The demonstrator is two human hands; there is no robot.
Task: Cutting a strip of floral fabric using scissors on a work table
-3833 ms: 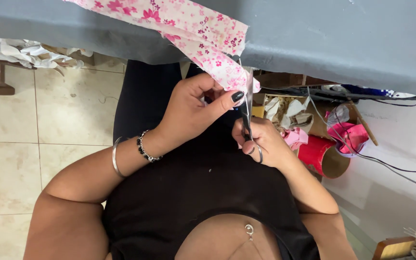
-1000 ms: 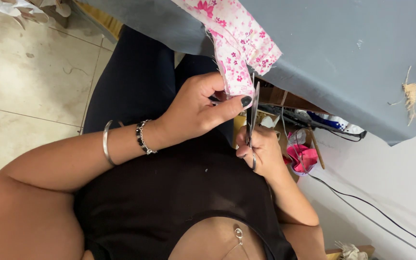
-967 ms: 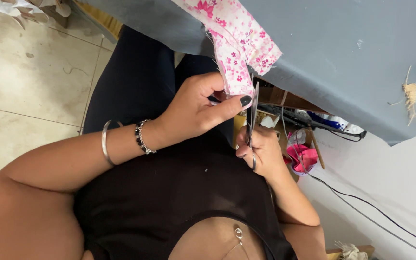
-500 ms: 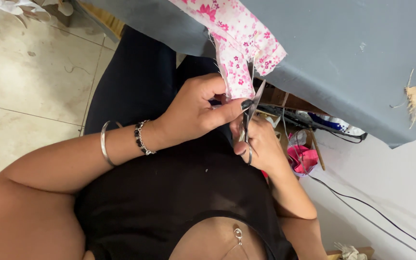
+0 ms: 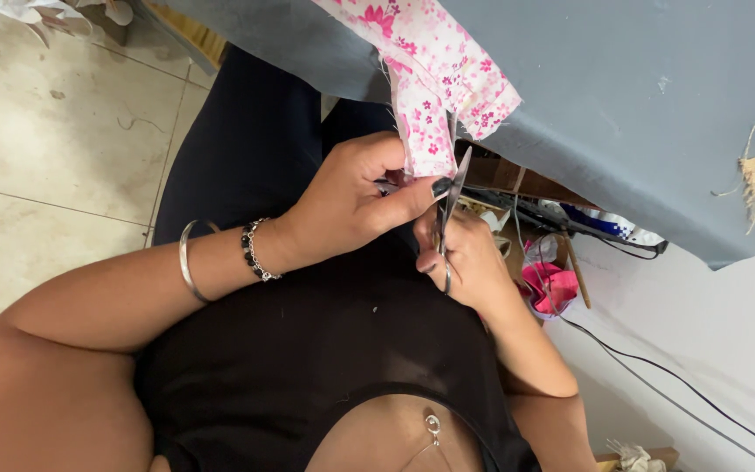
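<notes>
Floral fabric [image 5: 434, 83] hangs off the grey table [image 5: 622, 105]; your left hand [image 5: 351, 205] now pinches its lower edge, your right hand [image 5: 465, 262] has opened the scissors [image 5: 450, 197] since their last closed bite.

A grey cloth-covered worktop [image 5: 640, 105] stretches above and beyond both hands. Pink floral fabric [image 5: 434, 65] lies on it and hangs over its near edge, down to the hands. Farther right of the hands, a frayed tan scrap [image 5: 751, 175] rests near the worktop's edge.
</notes>
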